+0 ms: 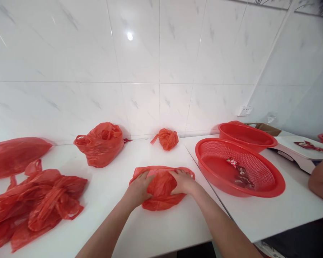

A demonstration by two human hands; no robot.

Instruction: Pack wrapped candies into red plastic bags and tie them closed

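A red plastic bag lies on the white counter in front of me. My left hand rests on its left side with fingers curled into the plastic. My right hand presses on its right side, fingers bent and gripping the film. Both hands hold the same bag down against the counter.
A pile of loose red bags lies at the left, a flat one behind it. A filled bag and a small knotted bag stand near the wall. Two red baskets sit right; another person's arm is beside a scale.
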